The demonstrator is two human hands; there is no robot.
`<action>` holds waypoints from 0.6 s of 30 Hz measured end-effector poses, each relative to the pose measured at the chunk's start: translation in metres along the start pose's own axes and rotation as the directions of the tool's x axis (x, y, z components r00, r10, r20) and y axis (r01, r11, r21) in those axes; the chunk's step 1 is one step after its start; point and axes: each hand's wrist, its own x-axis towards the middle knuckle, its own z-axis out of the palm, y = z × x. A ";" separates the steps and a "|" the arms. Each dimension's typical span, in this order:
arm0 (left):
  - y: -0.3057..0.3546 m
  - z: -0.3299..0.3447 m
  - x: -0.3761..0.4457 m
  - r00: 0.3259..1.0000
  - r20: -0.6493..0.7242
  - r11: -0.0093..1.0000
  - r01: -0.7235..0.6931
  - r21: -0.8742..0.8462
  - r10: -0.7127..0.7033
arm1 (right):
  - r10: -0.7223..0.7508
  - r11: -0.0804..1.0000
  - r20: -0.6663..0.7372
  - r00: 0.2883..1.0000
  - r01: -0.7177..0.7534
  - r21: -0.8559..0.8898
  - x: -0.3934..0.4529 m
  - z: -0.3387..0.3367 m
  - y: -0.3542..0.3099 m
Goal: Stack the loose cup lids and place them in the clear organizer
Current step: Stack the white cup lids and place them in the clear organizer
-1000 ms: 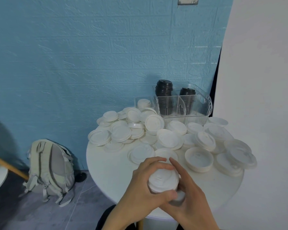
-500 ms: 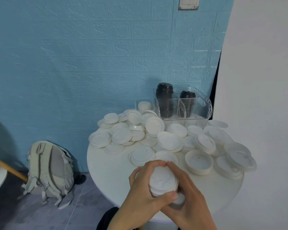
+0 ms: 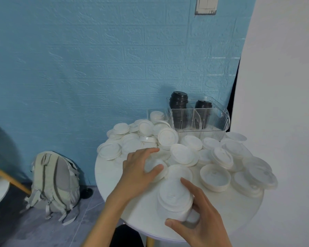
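Lid stack [image 3: 175, 198]: grasped by right hand [image 3: 202, 218]. Loose lid [image 3: 154, 167]: beneath left hand [image 3: 139, 168], seemingly pinched by thumb and fingers.

Right hand [image 3: 202, 216]: positioned low and near the body, forearm entering from the bottom edge of the head view. The fingers and thumb are curled around a stack of white cup lids [image 3: 175, 198]; the thumb lies along the near underside of the stack and one fingertip shows at its far upper edge.

Left hand [image 3: 139, 170]: extended forward, forearm running diagonally from the bottom centre. The palm faces down, fingers spread and slightly bent. The thumb and fingers close around a single white lid [image 3: 154, 166] lying among the loose lids.
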 end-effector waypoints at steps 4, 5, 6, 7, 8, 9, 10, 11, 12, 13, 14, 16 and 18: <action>-0.006 0.007 0.013 0.989 0.138 0.984 0.025 0.176 -0.050 | 0.000 1.000 -0.005 1.000 0.000 -0.001 0.001 0.000 0.000; -0.007 0.009 0.014 0.986 0.158 0.980 0.026 0.198 -0.058 | 0.001 1.000 -0.004 1.000 -0.001 -0.001 0.002 0.000 0.000; -0.009 0.011 0.016 0.983 0.173 0.979 0.032 0.202 -0.068 | 0.002 1.000 -0.003 1.000 -0.002 0.001 0.002 0.000 0.000; -0.009 0.012 0.016 0.980 0.183 0.980 0.042 0.193 -0.078 | 0.004 1.000 0.000 1.000 -0.004 0.004 0.002 0.000 0.000; -0.010 0.012 0.017 0.979 0.189 0.982 0.048 0.184 -0.084 | 0.006 1.000 0.002 1.000 -0.006 0.007 0.002 0.000 0.000; -0.010 0.012 0.017 0.978 0.190 0.982 0.051 0.179 -0.086 | 0.007 1.000 0.004 1.000 -0.007 0.006 0.002 0.000 0.001; -0.010 0.012 0.018 0.979 0.187 0.983 0.050 0.177 -0.084 | 0.008 1.000 0.004 1.000 -0.008 0.004 0.002 0.000 0.001; -0.010 0.011 0.019 0.980 0.181 0.985 0.052 0.166 -0.082 | 0.007 1.000 0.006 1.000 -0.007 0.004 0.002 0.000 0.001; -0.009 0.010 0.019 0.983 0.168 0.989 0.049 0.141 -0.073 | 0.006 1.000 0.009 1.000 -0.006 0.003 0.002 0.000 0.002; -0.008 0.008 0.018 0.988 0.146 0.994 0.043 0.095 -0.057 | 0.007 1.000 0.014 1.000 -0.007 0.002 0.002 0.000 0.002; -0.005 0.005 0.016 0.993 0.114 0.999 0.032 0.024 -0.034 | 0.008 1.000 0.019 1.000 -0.008 0.002 0.002 0.000 0.002; 0.006 -0.004 0.007 0.999 0.042 0.982 0.010 -0.188 -0.003 | 0.012 1.000 0.029 1.000 -0.012 0.005 0.001 0.000 0.003; 0.022 -0.015 -0.007 0.999 0.031 0.934 -0.025 -0.357 0.038 | 0.013 1.000 0.035 0.999 -0.013 0.005 0.001 0.000 0.002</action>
